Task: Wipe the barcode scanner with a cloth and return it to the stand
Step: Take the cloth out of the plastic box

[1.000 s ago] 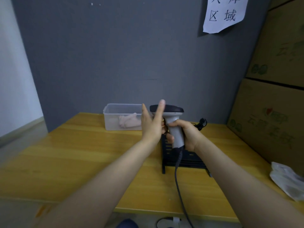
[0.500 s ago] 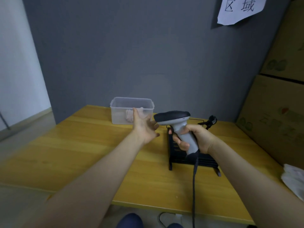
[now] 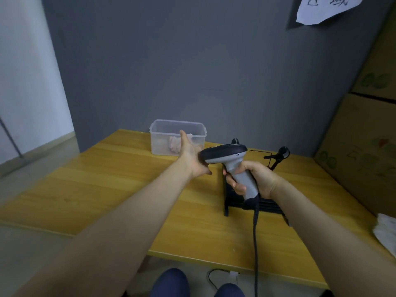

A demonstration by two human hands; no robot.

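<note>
My right hand [image 3: 255,179] grips the grey handle of the barcode scanner [image 3: 227,156], whose dark head points left, above the black stand [image 3: 233,201]. The scanner's cable [image 3: 255,243] hangs down past the table edge. My left hand [image 3: 191,156] is open and empty, stretched toward the clear plastic box [image 3: 162,136] at the back of the table. A pale pink cloth [image 3: 174,143] lies inside that box, just beyond my fingers. The left hand's fingertips are partly hidden behind the scanner head.
The yellow wooden table [image 3: 107,189] stands against a grey wall. Stacked cardboard boxes [image 3: 364,151] line the right side. A white crumpled cloth [image 3: 385,232] lies at the table's right edge. A black cable clip [image 3: 280,155] stands behind the stand.
My left hand left the scanner head and moved left and away toward the clear box. My right hand tilted the scanner and lowered it slightly over the stand.
</note>
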